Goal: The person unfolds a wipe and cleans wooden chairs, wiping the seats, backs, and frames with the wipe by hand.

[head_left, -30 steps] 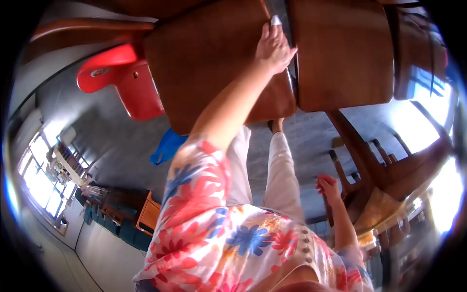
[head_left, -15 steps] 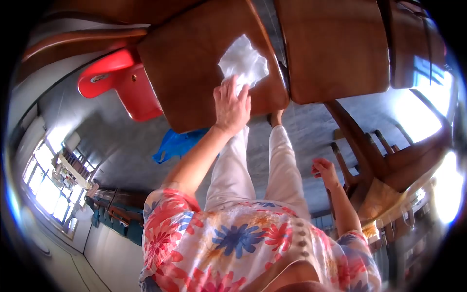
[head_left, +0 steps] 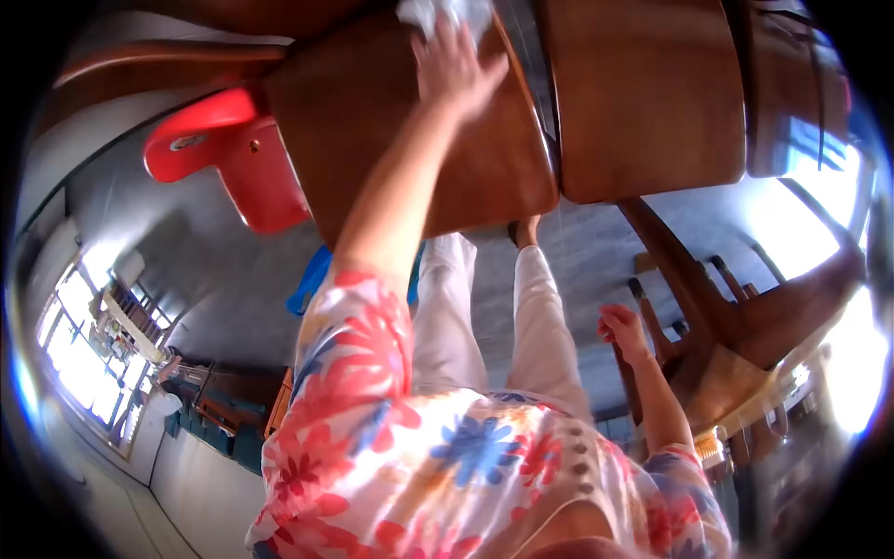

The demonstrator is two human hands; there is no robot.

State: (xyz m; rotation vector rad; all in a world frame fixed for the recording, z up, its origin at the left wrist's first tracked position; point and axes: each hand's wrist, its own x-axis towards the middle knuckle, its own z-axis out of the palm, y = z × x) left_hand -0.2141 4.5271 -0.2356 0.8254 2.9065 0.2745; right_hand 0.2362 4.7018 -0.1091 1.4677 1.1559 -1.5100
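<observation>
My left hand (head_left: 456, 74) reaches over the brown wooden surface (head_left: 345, 140), palm down. Its fingertips hold a crumpled white cloth (head_left: 445, 13) against the far part of that surface, with the thumb spread out to the right. The cloth's far side runs out of the top of the view. Down at my right side hangs my right hand (head_left: 622, 331), fingers curled in and nothing visible in them. It touches nothing and is nearest to the wooden chair legs (head_left: 656, 321).
A second brown wooden panel (head_left: 647, 102) adjoins on the right. A red plastic seat (head_left: 251, 168) stands at the left. Partly behind my left arm, a blue plastic bag (head_left: 312, 279) lies low. Wooden furniture (head_left: 708, 289) stands at the right, and my legs (head_left: 540, 317) are below the surface's near edge.
My left hand has moved forward, away from my body, and the white cloth has gone with it to the top edge of the view. My right hand has barely moved.
</observation>
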